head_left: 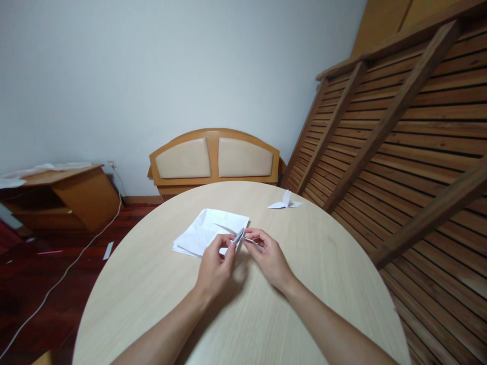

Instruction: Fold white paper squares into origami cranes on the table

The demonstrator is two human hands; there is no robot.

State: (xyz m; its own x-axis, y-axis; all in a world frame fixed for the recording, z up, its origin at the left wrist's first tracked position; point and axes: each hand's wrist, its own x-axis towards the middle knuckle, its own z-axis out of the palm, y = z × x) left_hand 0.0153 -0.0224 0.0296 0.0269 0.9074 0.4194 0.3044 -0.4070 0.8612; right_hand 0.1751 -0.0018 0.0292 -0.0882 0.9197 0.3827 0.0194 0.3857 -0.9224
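Between my two hands is a small folded piece of white paper, raised a little above the round table. My left hand pinches its left part between thumb and fingers. On the other side, my right hand grips a narrow pointed flap of the same paper. Part of the folds is hidden behind the fingers. Just beyond my left hand lies a stack of creased white paper sheets. A finished-looking folded paper figure with spread points stands near the table's far right edge.
A wooden headboard with padded panels stands behind the table. Slatted wooden panels lean at the right. To the left are a low wooden desk with papers and a white cable across the dark red floor.
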